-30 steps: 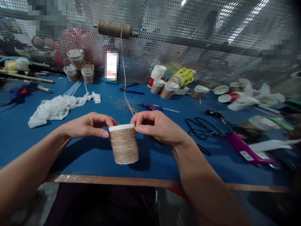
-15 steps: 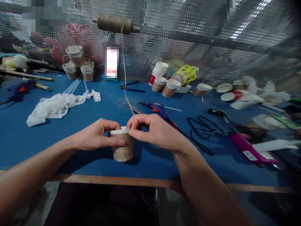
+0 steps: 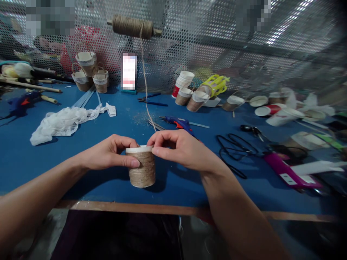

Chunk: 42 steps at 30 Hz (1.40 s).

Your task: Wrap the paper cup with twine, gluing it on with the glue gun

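A paper cup [image 3: 142, 171] wrapped in brown twine, its white rim bare, is held upright above the blue table near the front edge. My left hand [image 3: 115, 153] grips its left side, thumb on the twine and fingers behind or inside the rim. My right hand [image 3: 176, 146] is closed at the right of the rim, thumb and fingers pinched together where the twine strand [image 3: 145, 79] reaches it. The strand hangs down from a spool [image 3: 132, 27] on the mesh wall. Whether the right fingers grip twine or rim is partly hidden.
Behind my right hand lies a blue glue gun [image 3: 177, 122], with pliers [image 3: 154, 102] farther back. White lace [image 3: 65, 124] lies at left. Wrapped cups [image 3: 197, 101] stand at back right. A black cable [image 3: 233, 155] and purple tool [image 3: 288, 171] lie at right.
The cup has turned slightly, and more of its twine-covered side shows. My left thumb has moved a little left, my right hand slightly to the right.
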Tool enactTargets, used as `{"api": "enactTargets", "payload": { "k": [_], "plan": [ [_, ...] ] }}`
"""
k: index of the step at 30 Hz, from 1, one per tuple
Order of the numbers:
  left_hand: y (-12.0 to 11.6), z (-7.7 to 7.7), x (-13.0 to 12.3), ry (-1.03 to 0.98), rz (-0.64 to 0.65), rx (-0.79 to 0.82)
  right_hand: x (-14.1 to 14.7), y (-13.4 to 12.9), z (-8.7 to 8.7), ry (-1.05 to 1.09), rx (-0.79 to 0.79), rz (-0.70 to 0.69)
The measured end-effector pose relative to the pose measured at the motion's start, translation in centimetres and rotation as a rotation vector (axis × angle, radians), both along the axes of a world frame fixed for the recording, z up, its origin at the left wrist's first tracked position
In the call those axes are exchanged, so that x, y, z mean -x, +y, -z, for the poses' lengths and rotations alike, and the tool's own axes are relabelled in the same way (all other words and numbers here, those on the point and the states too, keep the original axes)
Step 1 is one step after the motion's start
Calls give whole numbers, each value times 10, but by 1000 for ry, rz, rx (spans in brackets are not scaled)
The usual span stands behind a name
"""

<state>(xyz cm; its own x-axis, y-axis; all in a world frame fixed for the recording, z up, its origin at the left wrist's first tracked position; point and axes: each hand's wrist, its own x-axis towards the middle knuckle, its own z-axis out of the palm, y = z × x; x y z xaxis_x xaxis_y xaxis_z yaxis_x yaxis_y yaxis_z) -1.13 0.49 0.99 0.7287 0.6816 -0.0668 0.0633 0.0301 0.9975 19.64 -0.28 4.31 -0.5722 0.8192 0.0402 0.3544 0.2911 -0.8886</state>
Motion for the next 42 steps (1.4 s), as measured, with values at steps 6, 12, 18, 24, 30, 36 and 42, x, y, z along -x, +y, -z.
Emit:
{"api": "enactTargets", "payload": {
  "k": [6,12,18,24,30,36,42],
  "plan": [
    [0,-1,0,20,38,-47,1,-1,2,-20,-2,15],
    [0,-3,-3,151,-28,-296,7,-5,4,-123,-97,29],
    [-7,-7,-11,204,-44,-384,12,-10,5,-192,-227,24],
    [-10,-7,-14,176,-48,-377,13,-13,6,-208,-345,0],
    [-10,-7,-13,226,-81,-467,15,-14,7,-260,-474,-4],
    [-5,-5,-8,127,-101,-397,11,-8,9,-177,-624,-4],
    [7,-7,4,67,-69,-155,-2,2,5,-255,-647,48]
  ]
}}
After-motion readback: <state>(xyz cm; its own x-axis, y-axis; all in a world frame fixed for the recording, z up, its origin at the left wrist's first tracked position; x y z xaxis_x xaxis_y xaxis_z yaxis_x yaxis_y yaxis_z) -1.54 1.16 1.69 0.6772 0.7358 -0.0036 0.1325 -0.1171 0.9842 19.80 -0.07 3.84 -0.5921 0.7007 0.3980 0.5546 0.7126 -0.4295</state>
